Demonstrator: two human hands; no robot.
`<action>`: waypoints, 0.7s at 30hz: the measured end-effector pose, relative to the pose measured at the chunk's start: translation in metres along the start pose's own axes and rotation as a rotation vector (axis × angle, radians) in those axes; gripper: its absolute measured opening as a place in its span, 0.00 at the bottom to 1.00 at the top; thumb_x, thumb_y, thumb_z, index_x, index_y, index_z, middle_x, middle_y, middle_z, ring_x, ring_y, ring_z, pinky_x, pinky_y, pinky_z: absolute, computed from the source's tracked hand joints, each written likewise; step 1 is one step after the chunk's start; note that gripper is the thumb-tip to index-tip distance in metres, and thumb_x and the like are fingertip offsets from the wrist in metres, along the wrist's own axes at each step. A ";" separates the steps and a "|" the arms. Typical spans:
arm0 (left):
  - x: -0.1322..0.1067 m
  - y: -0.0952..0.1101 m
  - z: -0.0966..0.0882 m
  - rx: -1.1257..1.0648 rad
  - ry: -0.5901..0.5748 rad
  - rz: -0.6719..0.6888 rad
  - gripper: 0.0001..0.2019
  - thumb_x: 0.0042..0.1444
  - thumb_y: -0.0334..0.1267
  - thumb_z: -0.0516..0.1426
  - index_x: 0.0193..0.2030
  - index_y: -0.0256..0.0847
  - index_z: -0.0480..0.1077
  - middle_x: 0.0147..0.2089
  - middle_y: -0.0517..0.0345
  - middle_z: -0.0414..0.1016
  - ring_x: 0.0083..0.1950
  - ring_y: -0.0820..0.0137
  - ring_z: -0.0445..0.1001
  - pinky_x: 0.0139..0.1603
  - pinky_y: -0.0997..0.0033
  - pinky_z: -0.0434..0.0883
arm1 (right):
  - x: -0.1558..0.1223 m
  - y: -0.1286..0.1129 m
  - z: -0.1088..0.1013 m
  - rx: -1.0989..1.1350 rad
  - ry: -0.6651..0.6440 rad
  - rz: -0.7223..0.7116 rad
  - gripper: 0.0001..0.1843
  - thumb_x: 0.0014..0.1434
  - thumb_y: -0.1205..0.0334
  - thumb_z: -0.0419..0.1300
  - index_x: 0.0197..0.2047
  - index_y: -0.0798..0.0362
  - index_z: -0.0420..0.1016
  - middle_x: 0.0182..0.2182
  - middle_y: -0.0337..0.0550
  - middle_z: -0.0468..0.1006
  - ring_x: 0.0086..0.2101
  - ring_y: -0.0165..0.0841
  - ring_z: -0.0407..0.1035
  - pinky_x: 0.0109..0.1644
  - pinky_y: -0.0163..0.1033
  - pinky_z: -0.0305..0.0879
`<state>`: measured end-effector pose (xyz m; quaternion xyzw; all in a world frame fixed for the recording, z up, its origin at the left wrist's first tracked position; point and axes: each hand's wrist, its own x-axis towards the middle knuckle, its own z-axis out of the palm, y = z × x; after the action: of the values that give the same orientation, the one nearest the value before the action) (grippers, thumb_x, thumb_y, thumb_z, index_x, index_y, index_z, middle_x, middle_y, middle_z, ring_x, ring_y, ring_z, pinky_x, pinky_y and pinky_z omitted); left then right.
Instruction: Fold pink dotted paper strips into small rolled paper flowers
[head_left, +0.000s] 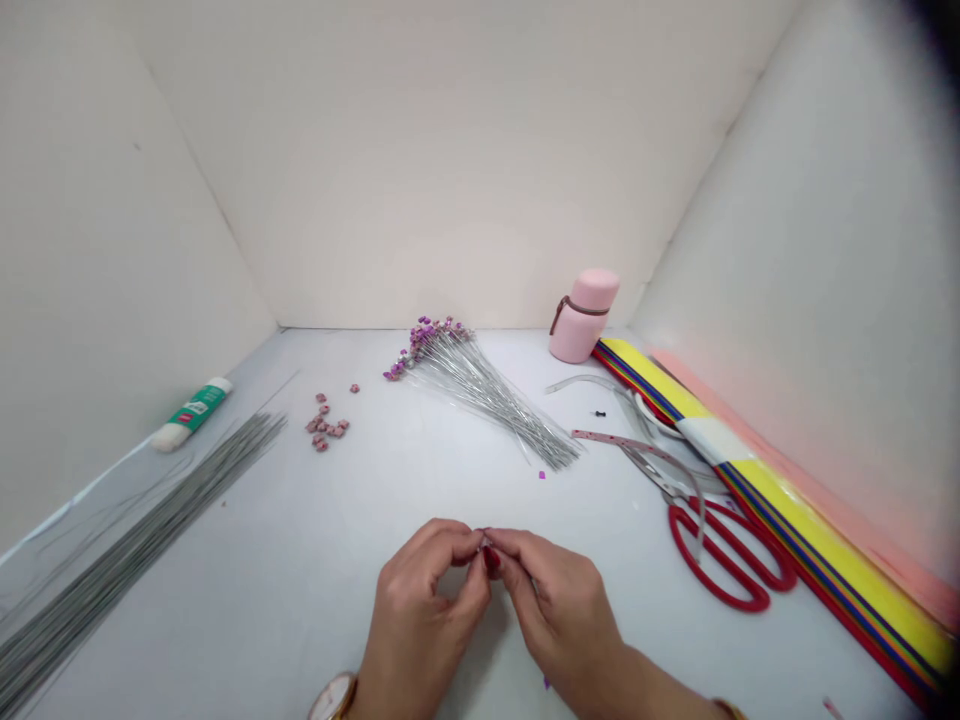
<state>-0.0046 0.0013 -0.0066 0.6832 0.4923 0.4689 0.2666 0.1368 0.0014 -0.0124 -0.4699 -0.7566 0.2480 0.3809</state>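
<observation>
Silver-grey wire lay all over the white table (375,500), but the work sat low in the middle. There the left hand (420,600) and the right hand (555,600) met, thumbs and forefingers of both pinched shut on one tiny piece (482,541). It was held just above the tabletop and was too hidden by the fingertips to tell exactly what it was.

It looked very light and small, probably easy to drop or crush, so a soft fingertip pinch at its edges seemed the sensible hold.

A wristwatch (334,697) showed on the left wrist. Farther back lay a fanned bundle of flower-tipped wires (487,395), with a scatter of loose pink paper flowers (326,425) to its left. A thick sheaf of bare wires (127,550) ran along the left edge, a glue stick (191,412) just beyond it. On the right were red scissors (724,560), stacked coloured sheets (810,520) and a pink bottle (583,318) in the corner.
</observation>
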 end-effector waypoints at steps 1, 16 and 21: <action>0.001 0.000 0.000 -0.013 -0.005 -0.024 0.05 0.50 0.26 0.54 0.29 0.37 0.71 0.30 0.55 0.73 0.32 0.71 0.73 0.34 0.75 0.71 | 0.001 0.000 0.001 -0.003 0.006 0.010 0.12 0.58 0.69 0.48 0.40 0.55 0.71 0.29 0.45 0.77 0.30 0.33 0.71 0.35 0.35 0.66; 0.001 -0.006 -0.008 -0.365 -0.149 -0.202 0.07 0.53 0.31 0.54 0.35 0.40 0.74 0.33 0.55 0.73 0.35 0.70 0.73 0.38 0.73 0.69 | 0.002 0.003 -0.006 0.406 -0.051 0.278 0.12 0.57 0.60 0.53 0.40 0.54 0.75 0.26 0.42 0.77 0.27 0.32 0.71 0.32 0.34 0.68; 0.001 -0.004 -0.008 -0.363 -0.188 -0.236 0.09 0.53 0.32 0.54 0.39 0.41 0.74 0.35 0.54 0.75 0.37 0.69 0.73 0.39 0.73 0.70 | 0.004 0.002 -0.007 0.472 -0.063 0.344 0.09 0.56 0.61 0.55 0.36 0.54 0.74 0.26 0.41 0.77 0.28 0.31 0.70 0.32 0.32 0.67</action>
<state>-0.0132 0.0031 -0.0063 0.6024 0.4494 0.4495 0.4828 0.1423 0.0061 -0.0081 -0.4816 -0.5988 0.4927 0.4084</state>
